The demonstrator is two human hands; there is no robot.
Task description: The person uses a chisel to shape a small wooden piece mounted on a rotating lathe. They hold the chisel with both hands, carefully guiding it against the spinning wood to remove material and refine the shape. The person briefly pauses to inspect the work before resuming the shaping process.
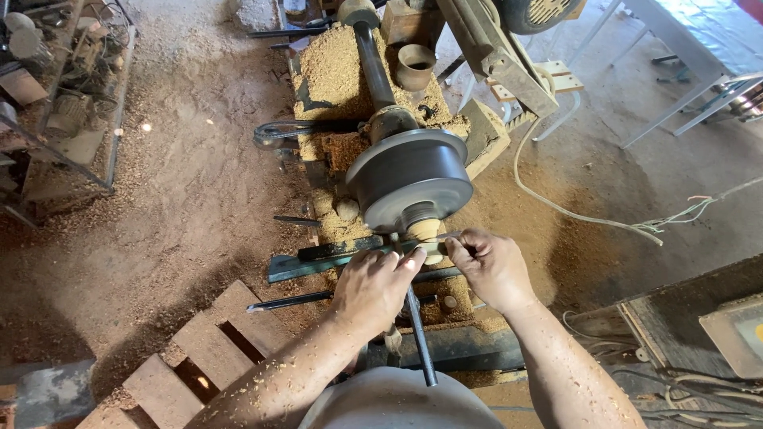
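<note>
The small wooden piece [424, 232] is sitting on the lathe's dark chuck [410, 179]. The left hand [372, 287] is pinching a long metal tool [419, 338], while the right hand [491, 267] is pinching its tip; pressing it steadily on the rest [334, 259] seems best.

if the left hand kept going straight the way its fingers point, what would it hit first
Most likely the small pale wooden workpiece mounted on the dark lathe chuck; the left hand points up toward it, fingertips nearly touching, though depth is unclear.
</note>
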